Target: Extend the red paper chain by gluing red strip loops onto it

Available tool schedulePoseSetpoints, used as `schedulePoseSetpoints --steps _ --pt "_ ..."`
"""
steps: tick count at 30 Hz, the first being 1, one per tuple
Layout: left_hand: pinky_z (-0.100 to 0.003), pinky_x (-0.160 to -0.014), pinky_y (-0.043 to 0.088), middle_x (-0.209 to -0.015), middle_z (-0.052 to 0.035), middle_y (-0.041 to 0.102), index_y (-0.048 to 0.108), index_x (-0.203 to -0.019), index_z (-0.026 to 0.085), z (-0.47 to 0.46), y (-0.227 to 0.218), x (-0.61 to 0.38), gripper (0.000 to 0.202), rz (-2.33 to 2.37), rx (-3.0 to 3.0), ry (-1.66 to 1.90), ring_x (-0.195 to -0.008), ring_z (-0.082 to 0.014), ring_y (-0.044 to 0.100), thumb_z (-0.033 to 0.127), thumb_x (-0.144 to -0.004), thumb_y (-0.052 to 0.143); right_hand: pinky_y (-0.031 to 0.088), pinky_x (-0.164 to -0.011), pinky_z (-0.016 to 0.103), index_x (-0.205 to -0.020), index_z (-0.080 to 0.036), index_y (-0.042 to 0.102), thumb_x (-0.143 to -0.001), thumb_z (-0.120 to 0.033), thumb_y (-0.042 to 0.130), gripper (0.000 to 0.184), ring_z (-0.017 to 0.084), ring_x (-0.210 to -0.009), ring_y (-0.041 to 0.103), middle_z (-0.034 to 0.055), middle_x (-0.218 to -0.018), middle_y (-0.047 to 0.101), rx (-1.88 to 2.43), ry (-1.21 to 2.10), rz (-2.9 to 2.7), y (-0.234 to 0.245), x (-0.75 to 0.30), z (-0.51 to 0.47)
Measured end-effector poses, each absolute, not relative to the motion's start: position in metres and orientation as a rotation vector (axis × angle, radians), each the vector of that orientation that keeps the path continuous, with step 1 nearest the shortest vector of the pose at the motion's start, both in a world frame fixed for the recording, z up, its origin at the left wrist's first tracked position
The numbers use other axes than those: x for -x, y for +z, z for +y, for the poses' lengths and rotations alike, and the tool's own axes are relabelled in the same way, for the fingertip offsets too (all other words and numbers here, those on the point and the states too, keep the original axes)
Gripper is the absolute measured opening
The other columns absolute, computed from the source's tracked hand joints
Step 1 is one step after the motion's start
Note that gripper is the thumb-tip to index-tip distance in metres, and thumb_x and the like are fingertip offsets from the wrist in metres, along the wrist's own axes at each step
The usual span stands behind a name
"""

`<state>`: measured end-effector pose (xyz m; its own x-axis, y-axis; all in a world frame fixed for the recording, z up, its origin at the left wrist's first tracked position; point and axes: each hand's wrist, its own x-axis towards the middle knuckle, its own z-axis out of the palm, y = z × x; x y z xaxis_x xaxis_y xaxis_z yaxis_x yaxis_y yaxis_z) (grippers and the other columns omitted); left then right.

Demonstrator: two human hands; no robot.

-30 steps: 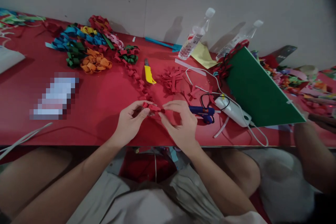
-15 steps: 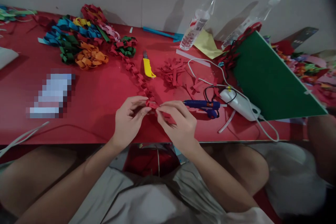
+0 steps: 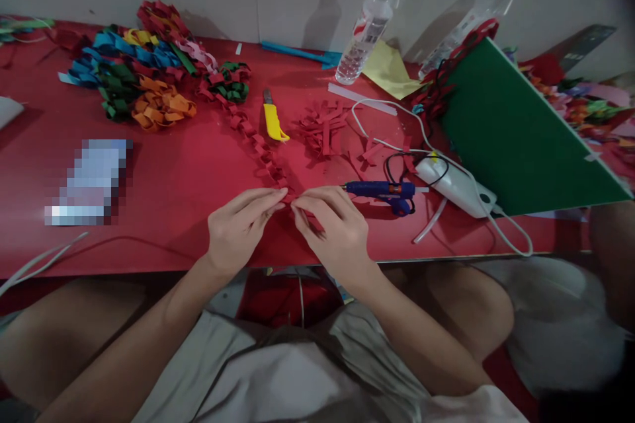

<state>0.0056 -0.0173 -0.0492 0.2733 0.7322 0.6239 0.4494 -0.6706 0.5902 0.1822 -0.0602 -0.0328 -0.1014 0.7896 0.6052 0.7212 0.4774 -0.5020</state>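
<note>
A red paper chain [image 3: 255, 142] runs from the colourful heap of paper chains [image 3: 143, 73] down to my fingertips. My left hand [image 3: 238, 228] is closed in a pinch at the near end of the chain. Close beside it, my right hand [image 3: 335, 228] also pinches the red paper there; the fingers hide most of that end link. Just past my right hand lies a blue glue gun [image 3: 380, 190]. Loose red paper strips [image 3: 325, 129] and a yellow utility knife [image 3: 274, 122] lie beyond my hands.
A white power strip [image 3: 454, 186] with cables and a leaning green board [image 3: 526, 139] stand at the right. Two water bottles [image 3: 367, 33] are near the wall. A blurred phone [image 3: 92, 178] lies at the left on the red table [image 3: 163, 211]. Another person's leg shows at the far right.
My left fingers have moved over the end link and now cover more of it, pinching closer to my right fingers. The view has shifted slightly.
</note>
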Motion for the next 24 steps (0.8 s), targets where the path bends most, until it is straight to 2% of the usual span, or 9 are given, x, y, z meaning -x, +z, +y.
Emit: schedulePoseSetpoints --steps 7,13,20,24 --pt "-0.025 -0.092 0.059 -0.104 -0.0015 0.077 0.074 -0.111 0.028 -0.019 -0.05 -0.005 0.025 1.104 -2.397 1.272 -0.095 -0.0139 0.073 0.02 -0.095 0.056 0.055 -0.087 0.041 -0.101 -0.025 0.066 -0.089 -0.011 0.062 0.02 0.021 -0.093 0.064 0.0061 -0.098 0.07 1.238 0.089 -1.806 -0.035 -0.183 -0.061" --pt "-0.025 -0.094 0.057 -0.107 -0.0022 0.076 0.073 -0.115 0.028 -0.021 -0.05 -0.004 0.027 1.083 -2.413 1.246 -0.097 -0.0145 0.072 0.018 -0.093 0.06 0.056 -0.087 0.042 -0.104 -0.026 0.067 -0.09 -0.011 0.061 0.021 0.022 -0.096 0.064 0.0064 -0.1 0.07 1.214 0.074 -1.815 -0.04 -0.184 -0.06" --pt "-0.025 -0.077 0.058 -0.092 -0.004 0.076 0.077 -0.098 0.022 -0.014 -0.035 -0.003 0.016 1.04 -1.857 1.038 -0.082 -0.0146 0.07 0.03 -0.089 0.068 0.056 -0.09 0.043 -0.102 -0.025 0.066 -0.091 -0.008 0.059 0.022 0.022 -0.103 0.064 0.0077 -0.106 0.069 1.09 0.12 -1.857 -0.042 -0.197 -0.052" --pt "-0.024 -0.073 0.057 -0.089 -0.0052 0.074 0.072 -0.099 0.017 -0.013 -0.037 -0.009 0.025 1.014 -1.507 1.016 -0.08 -0.0146 0.07 0.033 -0.08 0.076 0.055 -0.09 0.042 -0.101 -0.025 0.064 -0.091 -0.009 0.06 0.019 0.021 -0.103 0.064 0.0074 -0.107 0.069 1.074 0.146 -1.825 -0.036 -0.196 -0.051"
